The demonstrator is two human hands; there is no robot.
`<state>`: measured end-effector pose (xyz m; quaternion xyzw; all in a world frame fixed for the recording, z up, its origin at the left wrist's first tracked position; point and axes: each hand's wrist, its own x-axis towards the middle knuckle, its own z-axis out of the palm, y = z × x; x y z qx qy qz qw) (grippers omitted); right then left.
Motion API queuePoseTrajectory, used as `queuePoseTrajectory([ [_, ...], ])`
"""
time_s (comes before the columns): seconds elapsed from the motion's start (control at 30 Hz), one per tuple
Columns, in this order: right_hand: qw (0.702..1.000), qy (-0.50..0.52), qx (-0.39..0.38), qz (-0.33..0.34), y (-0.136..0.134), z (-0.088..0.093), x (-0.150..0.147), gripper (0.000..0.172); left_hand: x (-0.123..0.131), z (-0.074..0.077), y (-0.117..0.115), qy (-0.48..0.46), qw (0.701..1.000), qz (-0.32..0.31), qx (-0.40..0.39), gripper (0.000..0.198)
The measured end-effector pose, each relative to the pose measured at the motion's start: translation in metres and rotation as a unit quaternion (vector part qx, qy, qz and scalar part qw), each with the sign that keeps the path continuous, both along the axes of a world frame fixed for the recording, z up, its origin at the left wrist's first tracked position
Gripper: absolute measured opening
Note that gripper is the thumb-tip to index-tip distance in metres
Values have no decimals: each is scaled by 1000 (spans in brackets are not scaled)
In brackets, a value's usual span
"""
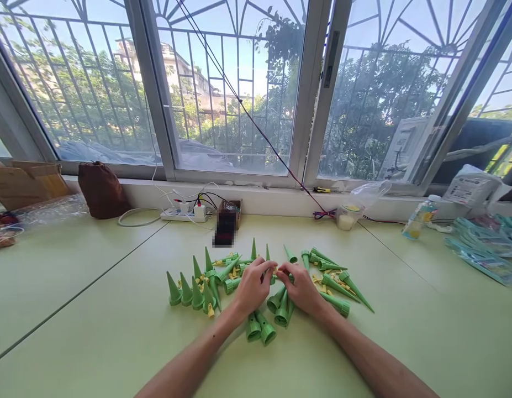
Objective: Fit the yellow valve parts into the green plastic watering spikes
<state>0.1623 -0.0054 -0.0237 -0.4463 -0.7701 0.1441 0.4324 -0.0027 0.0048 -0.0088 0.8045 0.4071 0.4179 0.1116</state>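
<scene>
Both my hands meet over a heap of green cone-shaped spikes [338, 284] on a pale green table [94, 326]. My left hand [252, 286] has its fingers curled and pinched toward a small yellow part [275, 270] between the two hands. My right hand [300, 286] is pinched on the same spot, fingertips touching the left's. Several spikes stand upright [185, 290] to the left of my left hand. More lie loose under my wrists [259, 327] and to the right. Small yellow pieces [234, 272] are scattered among them.
A brown pouch [101, 189] and a cardboard box [24, 182] sit at the back left by the window. A power strip [185, 214] with cables and a dark box [226, 224] are behind the heap. A jar in a plastic bag [350, 214], a bottle [417, 221] and packets [483, 249] lie at the right.
</scene>
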Motion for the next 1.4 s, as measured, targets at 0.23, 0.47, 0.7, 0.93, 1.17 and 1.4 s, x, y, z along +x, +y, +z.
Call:
queuePoseTrajectory([
  [0.23,1000,-23,3,-6,1,-2,1,26,0,1,-2,-5,1000,0,6,24],
  [0.47,1000,-16,11,-15,2,0,0,36,1,3,-2,-17,1000,8,11,23],
  [0.7,999,43,9,-5,-1,3,1,21,0,2,-1,-17,1000,14,8,24],
  [0.93,1000,8,7,-15,0,1,2,22,1,2,-3,-11,1000,10,6,22],
  [1.17,999,-19,17,-30,2,1,2,31,1,1,-3,-12,1000,5,8,23],
  [1.4,995,79,38,-41,0,8,4,27,0,1,-7,76,992,-95,35,27],
])
